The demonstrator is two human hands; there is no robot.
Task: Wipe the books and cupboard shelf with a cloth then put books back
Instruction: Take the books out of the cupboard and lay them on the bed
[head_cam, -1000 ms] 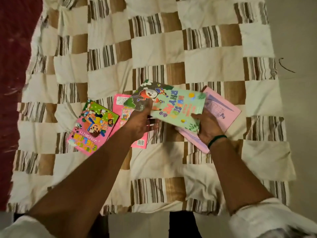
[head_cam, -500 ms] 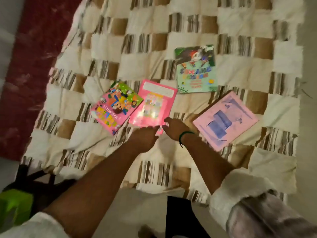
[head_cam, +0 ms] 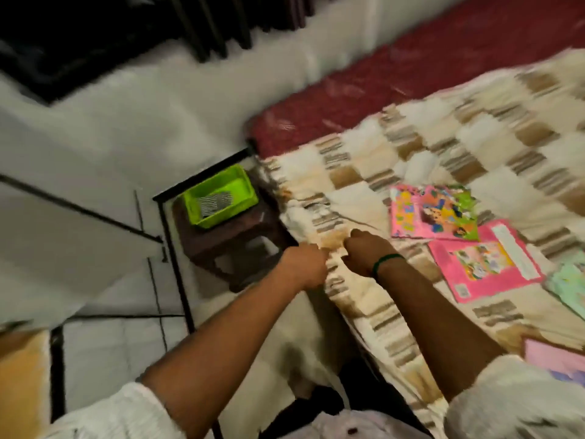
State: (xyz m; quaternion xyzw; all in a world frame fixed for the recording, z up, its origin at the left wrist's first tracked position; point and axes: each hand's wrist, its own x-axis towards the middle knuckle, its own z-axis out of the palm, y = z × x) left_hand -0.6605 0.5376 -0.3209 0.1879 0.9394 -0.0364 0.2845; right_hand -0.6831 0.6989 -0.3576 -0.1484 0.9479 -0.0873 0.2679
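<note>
Several children's books lie on the checked blanket (head_cam: 357,188): a pink-and-green workbook (head_cam: 433,217), a pink book (head_cam: 484,267), a pale green one (head_cam: 569,286) cut off at the right edge, and a light pink one (head_cam: 554,359) at the lower right. My left hand (head_cam: 304,264) and my right hand (head_cam: 367,255) are side by side at the blanket's left edge, both with curled fingers. Nothing shows in either hand. The picture is blurred.
A bright green plastic basket (head_cam: 243,185) with a striped cloth (head_cam: 215,204) inside stands on a dark stool (head_cam: 228,248) left of the bed. A red mattress (head_cam: 411,74) shows beyond the blanket. White tiled floor (head_cam: 95,248) lies to the left.
I let go of the green rhymes book, which now lies on the blanket. My view has swung left to the stool and basket. Both hands came together at the blanket's edge.
</note>
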